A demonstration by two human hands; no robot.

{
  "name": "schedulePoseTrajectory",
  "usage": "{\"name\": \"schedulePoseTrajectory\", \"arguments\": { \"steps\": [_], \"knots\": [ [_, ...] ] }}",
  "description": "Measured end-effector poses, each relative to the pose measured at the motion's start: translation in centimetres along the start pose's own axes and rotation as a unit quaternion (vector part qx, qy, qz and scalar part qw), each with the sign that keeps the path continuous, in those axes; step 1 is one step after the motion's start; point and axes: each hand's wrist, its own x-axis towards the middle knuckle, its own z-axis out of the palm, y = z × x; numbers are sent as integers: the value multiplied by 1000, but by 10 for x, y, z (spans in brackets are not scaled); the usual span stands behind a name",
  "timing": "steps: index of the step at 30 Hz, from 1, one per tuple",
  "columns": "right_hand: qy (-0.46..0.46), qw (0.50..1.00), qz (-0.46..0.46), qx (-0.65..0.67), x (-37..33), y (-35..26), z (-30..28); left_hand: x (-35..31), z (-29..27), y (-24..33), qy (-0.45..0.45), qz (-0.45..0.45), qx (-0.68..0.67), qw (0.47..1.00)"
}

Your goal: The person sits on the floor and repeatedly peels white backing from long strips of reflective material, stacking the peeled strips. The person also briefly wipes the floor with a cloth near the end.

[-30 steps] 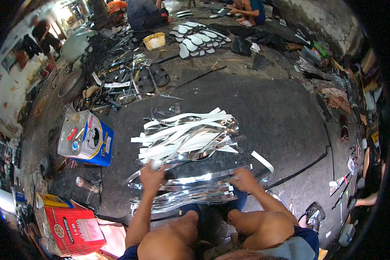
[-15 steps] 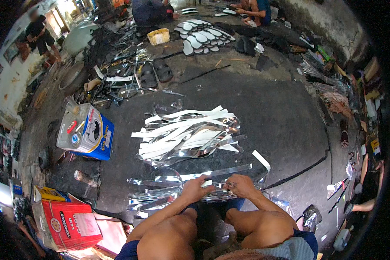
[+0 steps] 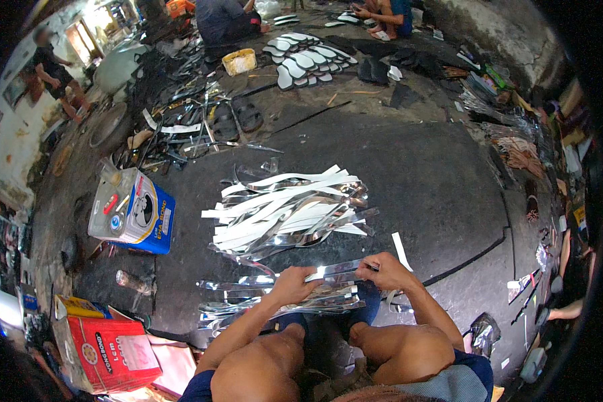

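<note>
The left hand (image 3: 295, 284) has its grip closed on a silver strip (image 3: 342, 268); at three o'clock from it, the right hand (image 3: 386, 271) pinches the same strip, which runs between the two. From that strip, a heap of white and silver strips (image 3: 288, 213) lies toward eleven o'clock on the dark floor (image 3: 425, 181), flat shiny strips (image 3: 248, 311) at eight, and a blue-sided tin (image 3: 155, 218) at ten.

We look over a dark floor mat (image 3: 442, 171), dull brown floor (image 3: 372, 109) beyond the mat, a stained pale wall (image 3: 10, 164) far to its left, a white-lit opening (image 3: 82, 44) past its far left corner, a rough grey wall (image 3: 519, 41) beyond its far right corner
</note>
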Motion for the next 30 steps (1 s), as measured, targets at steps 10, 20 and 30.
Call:
{"name": "schedulePoseTrajectory", "arguments": {
  "steps": [10,20,30],
  "knots": [
    [106,987,-39,110,15,16,34,3,7,23,151,-18,-96,984],
    [42,912,-16,408,16,-9,67,3,19,40,10,-71,-351,934],
    [142,963,-142,181,13,-12,71,1,14,32,-18,30,-357,933]
  ]
}}
